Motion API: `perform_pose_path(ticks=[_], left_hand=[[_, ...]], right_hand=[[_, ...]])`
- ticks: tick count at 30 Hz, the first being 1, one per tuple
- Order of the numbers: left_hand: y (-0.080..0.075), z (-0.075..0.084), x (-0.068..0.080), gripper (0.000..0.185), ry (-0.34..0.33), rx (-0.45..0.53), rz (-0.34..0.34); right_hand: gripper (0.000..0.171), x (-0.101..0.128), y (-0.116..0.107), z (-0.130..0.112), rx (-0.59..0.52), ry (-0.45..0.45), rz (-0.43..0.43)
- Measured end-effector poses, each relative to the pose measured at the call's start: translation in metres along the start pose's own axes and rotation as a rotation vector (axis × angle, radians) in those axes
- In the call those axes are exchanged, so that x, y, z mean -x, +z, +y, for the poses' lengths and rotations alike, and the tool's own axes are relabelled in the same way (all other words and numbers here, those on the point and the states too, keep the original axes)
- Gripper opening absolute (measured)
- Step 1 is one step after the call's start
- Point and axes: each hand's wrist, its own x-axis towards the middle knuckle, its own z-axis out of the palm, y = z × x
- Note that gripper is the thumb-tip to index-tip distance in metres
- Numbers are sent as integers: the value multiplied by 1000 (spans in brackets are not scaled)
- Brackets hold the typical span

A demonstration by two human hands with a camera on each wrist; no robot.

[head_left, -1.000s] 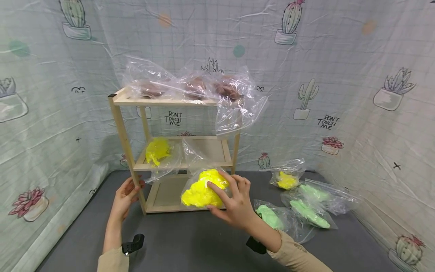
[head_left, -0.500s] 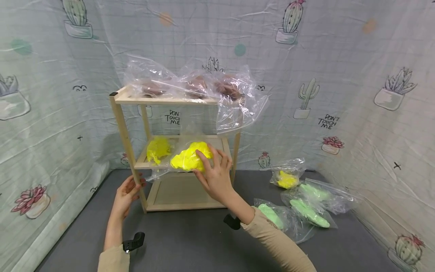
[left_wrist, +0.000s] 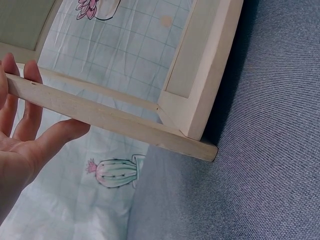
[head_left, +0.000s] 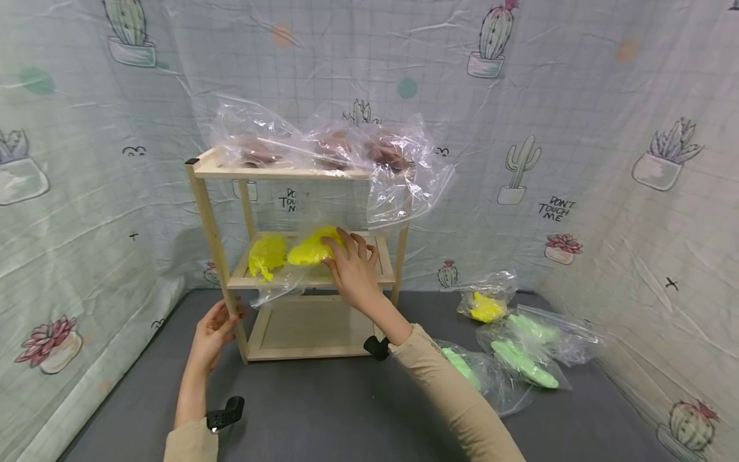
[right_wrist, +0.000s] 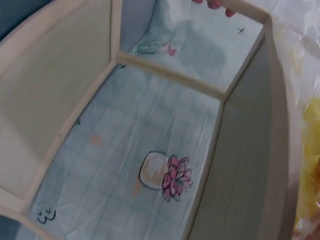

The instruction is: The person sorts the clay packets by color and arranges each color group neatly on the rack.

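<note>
On the middle tier of the wooden shelf (head_left: 300, 279), the right hand (head_left: 353, 269) rests its fingers curled over a clear bag of yellow clay (head_left: 312, 247), grip wrapped on the bag's right end, apparently seating it next to a second yellow bag (head_left: 267, 255) at the left of that tier. Left hand (head_left: 215, 332) braces the shelf's front-left post (head_left: 216, 256) low down, fingers lying fairly straight along the wood with the thumb under, likely so the light frame doesn't slide. Top tier carries bags of brown clay (head_left: 340, 149), one hanging over the right edge. Off right on the grey counter (head_left: 323, 410) lie green clay bags (head_left: 522, 362) and one small yellow bag (head_left: 487, 307), sorted by colour, it seems.
</note>
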Motion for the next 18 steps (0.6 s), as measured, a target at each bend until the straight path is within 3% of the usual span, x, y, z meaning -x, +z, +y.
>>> perform_pose_path(ticks=[10, 18], left_hand=[[1, 0, 1, 41, 3, 5, 7], [1, -1, 1, 42, 7, -6, 8]], right_hand=[[34, -6, 3, 12, -8, 57, -143], [34, -2, 4, 15, 13, 51, -173]])
